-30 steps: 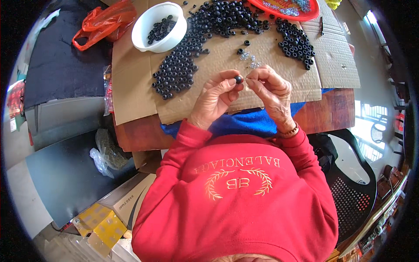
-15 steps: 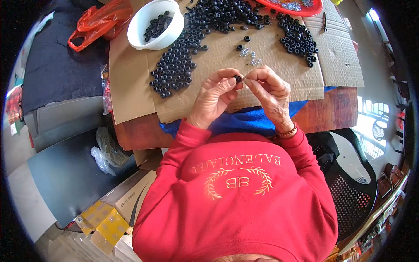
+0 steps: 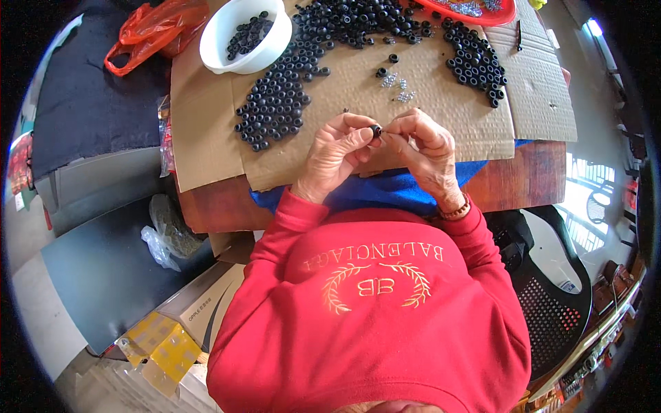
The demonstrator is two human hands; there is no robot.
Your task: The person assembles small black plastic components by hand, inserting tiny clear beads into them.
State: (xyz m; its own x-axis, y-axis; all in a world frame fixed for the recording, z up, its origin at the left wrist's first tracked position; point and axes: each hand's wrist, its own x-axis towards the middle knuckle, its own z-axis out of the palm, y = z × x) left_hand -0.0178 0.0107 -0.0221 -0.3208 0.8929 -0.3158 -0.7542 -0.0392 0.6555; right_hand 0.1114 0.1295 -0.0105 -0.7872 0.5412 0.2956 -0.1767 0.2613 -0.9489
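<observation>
My left hand (image 3: 329, 157) pinches a small round black plastic piece (image 3: 376, 131) with a hole through it between thumb and fingers. Close beside it, my right hand (image 3: 428, 150) is closed, thumb and forefinger pressed together at the piece's right side. Whatever those right fingertips hold is too small to make out. Just beyond the hands, a few small clear, silvery parts (image 3: 405, 96) lie on the cardboard (image 3: 454, 117), with two loose black pieces (image 3: 392, 58) behind them. Many more black pieces (image 3: 272, 107) spread to the left, far side and right.
A white bowl (image 3: 277, 49) holding black pieces stands at the far left, beside a red plastic bag (image 3: 148, 34). At the far edge sits a red tray (image 3: 508, 12) with more silvery parts. A thin dark rod (image 3: 519, 36) lies on the right cardboard. Blue cloth (image 3: 385, 193) hangs at the near edge.
The black piece has turned slightly in my left fingers. My right fingertips have shifted a little closer to it. The whole view has moved slightly.
</observation>
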